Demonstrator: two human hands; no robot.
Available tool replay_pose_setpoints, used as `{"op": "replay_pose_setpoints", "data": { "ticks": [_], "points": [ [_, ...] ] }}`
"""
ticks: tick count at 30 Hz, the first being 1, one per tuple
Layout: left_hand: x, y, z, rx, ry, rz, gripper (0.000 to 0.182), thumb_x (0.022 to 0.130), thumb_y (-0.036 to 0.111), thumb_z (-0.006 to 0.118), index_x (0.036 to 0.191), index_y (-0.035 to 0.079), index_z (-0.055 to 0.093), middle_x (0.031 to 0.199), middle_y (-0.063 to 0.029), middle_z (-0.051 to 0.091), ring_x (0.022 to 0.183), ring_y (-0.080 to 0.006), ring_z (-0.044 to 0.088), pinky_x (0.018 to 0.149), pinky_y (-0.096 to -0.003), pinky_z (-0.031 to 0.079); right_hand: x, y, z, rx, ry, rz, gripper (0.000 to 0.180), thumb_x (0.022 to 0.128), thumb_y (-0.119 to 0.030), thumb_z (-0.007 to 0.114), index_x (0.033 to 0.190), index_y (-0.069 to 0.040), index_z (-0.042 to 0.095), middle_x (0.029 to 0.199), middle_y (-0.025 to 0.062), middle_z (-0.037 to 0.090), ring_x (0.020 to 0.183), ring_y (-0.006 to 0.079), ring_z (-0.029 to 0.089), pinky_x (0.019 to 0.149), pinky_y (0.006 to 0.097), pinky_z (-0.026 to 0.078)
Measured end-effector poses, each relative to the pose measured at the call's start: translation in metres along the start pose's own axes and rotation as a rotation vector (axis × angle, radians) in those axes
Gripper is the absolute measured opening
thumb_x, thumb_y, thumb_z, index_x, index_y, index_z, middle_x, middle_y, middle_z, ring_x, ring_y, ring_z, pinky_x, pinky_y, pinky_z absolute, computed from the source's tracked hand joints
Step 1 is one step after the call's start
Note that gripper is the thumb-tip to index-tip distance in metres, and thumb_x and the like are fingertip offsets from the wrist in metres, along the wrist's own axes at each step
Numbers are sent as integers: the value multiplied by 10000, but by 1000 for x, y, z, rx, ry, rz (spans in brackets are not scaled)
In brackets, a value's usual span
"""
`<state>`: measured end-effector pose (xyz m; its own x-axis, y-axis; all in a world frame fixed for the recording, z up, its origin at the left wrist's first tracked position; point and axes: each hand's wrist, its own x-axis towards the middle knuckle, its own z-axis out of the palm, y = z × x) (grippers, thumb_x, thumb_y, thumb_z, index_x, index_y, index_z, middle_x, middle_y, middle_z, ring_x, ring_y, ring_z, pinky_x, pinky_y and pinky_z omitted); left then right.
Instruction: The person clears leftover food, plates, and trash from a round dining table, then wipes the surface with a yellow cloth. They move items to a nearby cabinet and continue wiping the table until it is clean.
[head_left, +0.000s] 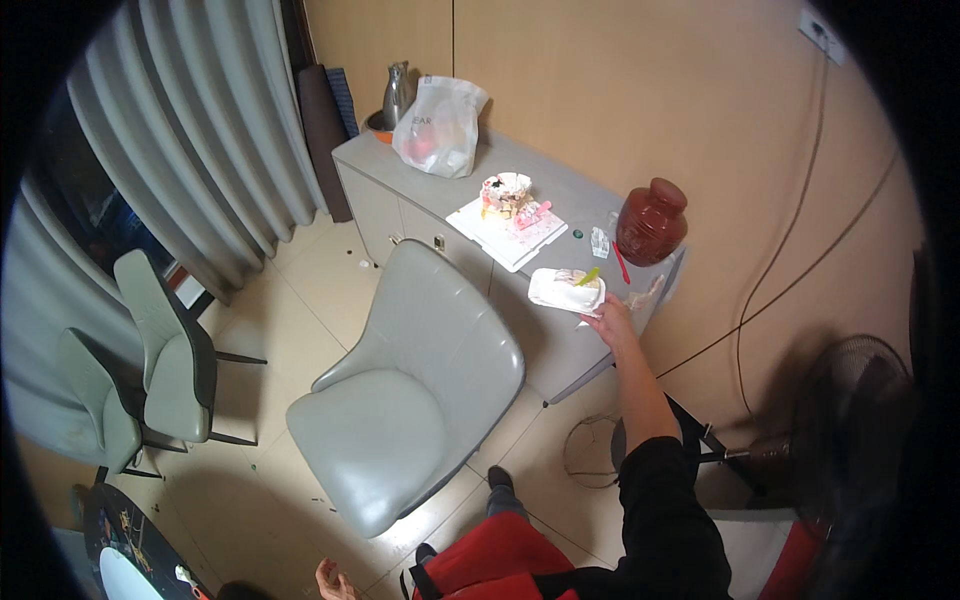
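Note:
My right hand grips the near right edge of a white disposable plate, over the right end of a grey sideboard. On the plate lie a piece of creamy cake and a yellow-green plastic utensil. To the left, a partly cut cake stands on a white square cake board, with a pink utensil against its smeared cream. At the bottom edge, my left hand hangs low with loosely bent fingers and nothing visible in it; part of it is cut off.
A dark red jar and a red utensil are near the plate. A plastic bag and a metal jug stand farther back. A grey chair faces the sideboard; a fan stands at right.

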<state>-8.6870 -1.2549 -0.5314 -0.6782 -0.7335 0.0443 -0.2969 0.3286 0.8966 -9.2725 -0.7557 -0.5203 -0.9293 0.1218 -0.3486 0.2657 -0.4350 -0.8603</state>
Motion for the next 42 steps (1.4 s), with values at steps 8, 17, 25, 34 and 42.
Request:
{"op": "replay_pose_setpoints", "data": {
  "ticks": [8,17,25,34,42],
  "points": [
    [-8,51,86,14,59,-172,475,866,220,621,1245,-46,513,1164,-127,560,1106,-245,543,943,-382,445,120,-12,-12,-348,-173,73,495,801,13,481,1295,6,504,1182,144,605,1016,289,645,797,456,584],
    [-28,98,108,79,260,-309,353,841,-20,570,1193,8,566,1159,-94,577,1073,-231,592,892,-340,502,230,-23,-64,-322,-86,144,391,921,-242,601,1267,-68,546,1209,86,574,1111,223,552,967,476,453],
    [-76,95,77,246,399,-406,306,845,14,573,1149,41,600,1109,-148,618,1070,-290,601,902,-390,534,165,-80,-30,-469,-273,-213,436,960,-306,511,1267,2,537,1268,151,539,1145,271,520,925,433,456],
    [-187,20,-25,88,746,-510,291,829,54,594,1117,60,640,1074,-133,640,1001,-306,616,815,-386,558,-193,63,206,-551,-447,-676,417,899,-318,513,1206,-39,560,1087,85,598,910,203,574,764,322,468],
    [-323,-33,-183,16,1282,-517,268,848,-8,571,1105,36,632,1051,-113,623,991,-237,632,814,-336,548,-696,280,341,-785,-1793,186,207,931,-33,552,1123,20,608,961,103,654,776,156,647,640,270,537]
  ]
}}
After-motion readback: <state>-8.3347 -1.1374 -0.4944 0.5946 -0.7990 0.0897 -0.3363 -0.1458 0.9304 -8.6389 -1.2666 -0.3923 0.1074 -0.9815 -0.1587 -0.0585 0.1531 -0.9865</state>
